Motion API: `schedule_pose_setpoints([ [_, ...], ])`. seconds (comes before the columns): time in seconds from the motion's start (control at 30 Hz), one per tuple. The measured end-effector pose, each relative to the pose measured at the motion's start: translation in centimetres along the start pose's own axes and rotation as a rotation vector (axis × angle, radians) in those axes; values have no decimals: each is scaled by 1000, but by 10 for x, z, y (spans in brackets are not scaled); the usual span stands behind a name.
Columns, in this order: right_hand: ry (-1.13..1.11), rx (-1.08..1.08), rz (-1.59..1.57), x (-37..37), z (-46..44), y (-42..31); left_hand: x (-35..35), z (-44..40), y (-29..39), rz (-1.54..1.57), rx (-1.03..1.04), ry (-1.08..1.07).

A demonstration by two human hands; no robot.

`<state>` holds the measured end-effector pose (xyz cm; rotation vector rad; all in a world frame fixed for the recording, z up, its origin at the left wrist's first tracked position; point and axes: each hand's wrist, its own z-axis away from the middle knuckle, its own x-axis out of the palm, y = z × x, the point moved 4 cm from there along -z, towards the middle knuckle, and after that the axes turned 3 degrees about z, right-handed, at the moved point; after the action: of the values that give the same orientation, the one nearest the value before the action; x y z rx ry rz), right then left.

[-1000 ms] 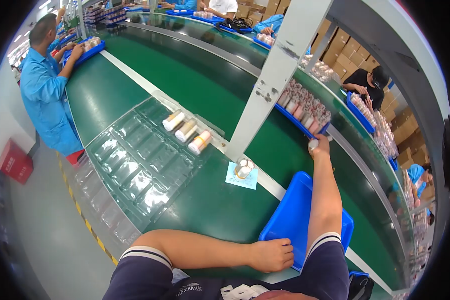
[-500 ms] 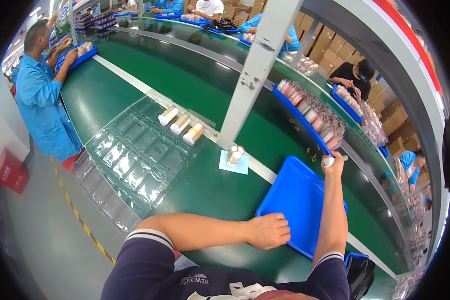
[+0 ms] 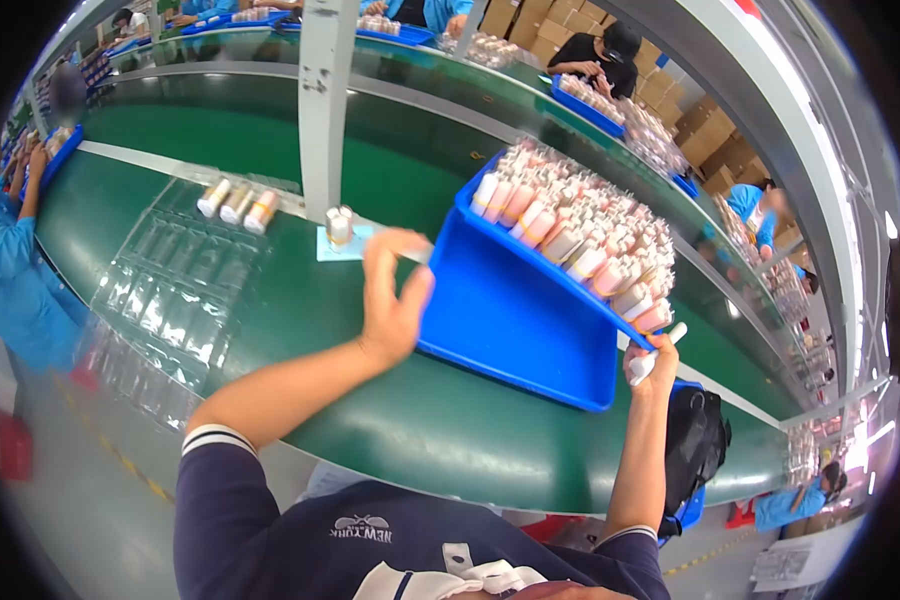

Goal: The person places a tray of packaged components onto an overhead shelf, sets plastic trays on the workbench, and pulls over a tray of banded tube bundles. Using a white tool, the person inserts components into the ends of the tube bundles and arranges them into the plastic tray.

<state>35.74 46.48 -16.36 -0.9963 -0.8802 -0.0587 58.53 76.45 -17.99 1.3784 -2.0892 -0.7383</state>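
There lay the landmark, a bright blue rectangular plastic tray (image 3: 520, 330), flat on the glossy green surface (image 3: 355, 405)! Over its far side leaned a second blue plastic tray (image 3: 556, 272), tilted and packed with pink and white cylindrical bundles (image 3: 590, 235); whether the two rims touched, the view couldn't tell. The right hand (image 3: 657, 370), just beyond the landmark's right end, had that loaded tray gripped by its near corner, and a slim white cylinder (image 3: 641, 370) sat in the same grasp. And the left hand (image 3: 392, 300)? Released, thumb and fingers spread, a little blurred, right by the landmark's left edge! Farther left of the landmark, a small white-topped bundle (image 3: 340, 228) stood on a pale blue paper slip (image 3: 338, 252), close to a grey metal post (image 3: 324, 120). Farther left again came a clear moulded plastic sheet (image 3: 165, 280), three banded cylindrical bundles (image 3: 237, 205) at its far end. Right of the landmark slumped a black bag (image 3: 695, 430).
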Motion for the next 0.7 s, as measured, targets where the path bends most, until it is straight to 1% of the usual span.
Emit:
schedule_pose_setpoints([
  [0.03, 39, -39, 31, -15, 11, -1, -2, -5, -4, -93, -128, 20],
  [0.07, 70, -79, 60, -27, 20, -1, 0, -4, -17, -47, -306, 22],
  [0.13, 65, -32, 64, -41, 36, 3, 6, -2, -38, 108, -470, -54],
  [0.17, 80, -12, 77, -50, 41, 7, 10, 2, -43, 114, -565, -117],
  [0.2, 82, 28, 70, -57, 45, 12, 13, 3, -42, 112, -562, -118],
  [0.27, 60, 35, 44, -67, 49, 18, 23, 10, -47, 292, -790, -203],
  [0.3, 36, 51, 19, -69, 51, 21, 23, 11, -50, 303, -831, -180],
  [0.37, -3, 40, 82, -76, 53, 26, 25, 16, -55, 281, -818, -303],
  [0.4, -11, 26, 87, -76, 55, 28, 22, 17, -54, 144, -734, -296],
  [0.47, -34, 5, 254, -83, 54, 26, 20, 27, -56, -94, -604, -359],
  [0.5, -23, 3, 285, -83, 56, 26, 20, 30, -48, -128, -579, -379],
  [0.53, -25, 3, 281, -83, 56, 26, 18, 34, -48, -132, -576, -379],
  [0.6, -27, -14, 349, -84, 56, 25, 16, 38, -49, -85, -484, -352],
  [0.63, -24, -15, 349, -84, 56, 26, 15, 39, -52, 20, -499, -321],
  [0.7, 94, -110, 449, -85, 57, 26, 14, 42, -52, -11, -477, -340],
])
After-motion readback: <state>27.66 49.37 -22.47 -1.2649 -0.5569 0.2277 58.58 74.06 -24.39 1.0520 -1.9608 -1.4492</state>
